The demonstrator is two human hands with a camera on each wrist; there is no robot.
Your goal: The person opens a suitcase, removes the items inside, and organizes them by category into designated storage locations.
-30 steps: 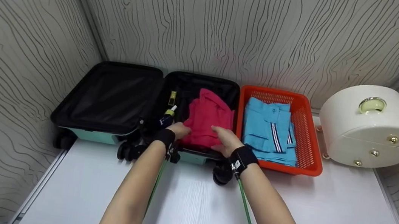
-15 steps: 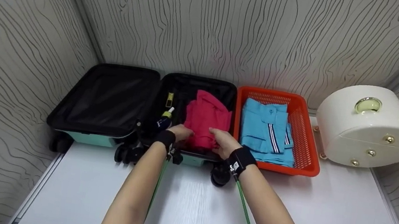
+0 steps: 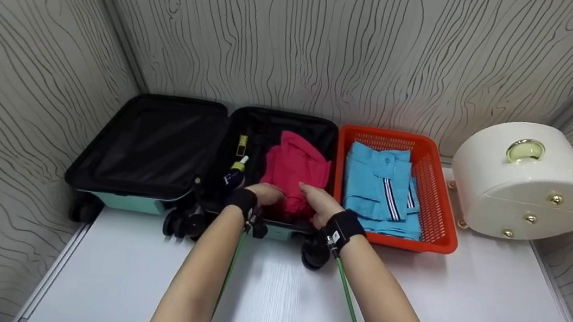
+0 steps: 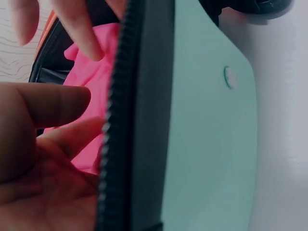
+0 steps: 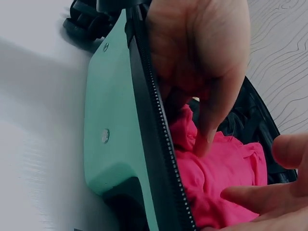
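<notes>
A crumpled pink-red garment [image 3: 297,162] lies in the right half of an open suitcase [image 3: 277,232] with a black lining and mint-green shell. My left hand [image 3: 267,194] reaches over the front rim and touches the garment's near left part, thumb extended. Opposite it, my right hand [image 3: 321,202] rests at the garment's near right side, its fingers fairly straight in the right wrist view. The zippered rim hides some fingertips of the left hand [image 4: 53,144] in the left wrist view. Left of the garment lie a dark bottle [image 3: 234,178] with a yellow-green collar and a small yellow-black item [image 3: 242,145].
The suitcase's other half [image 3: 158,140] lies flat at the left. Beside the suitcase on the right stands an orange-red basket [image 3: 437,201] with folded blue clothes [image 3: 376,183]. A white rounded case [image 3: 525,179] stands farther right. Patterned walls [image 3: 301,42] enclose the white table [image 3: 269,301].
The left hand has moved right, toward the right hand, and the garment's near part is more bunched between them. The right hand has stayed by the garment's near right side.
</notes>
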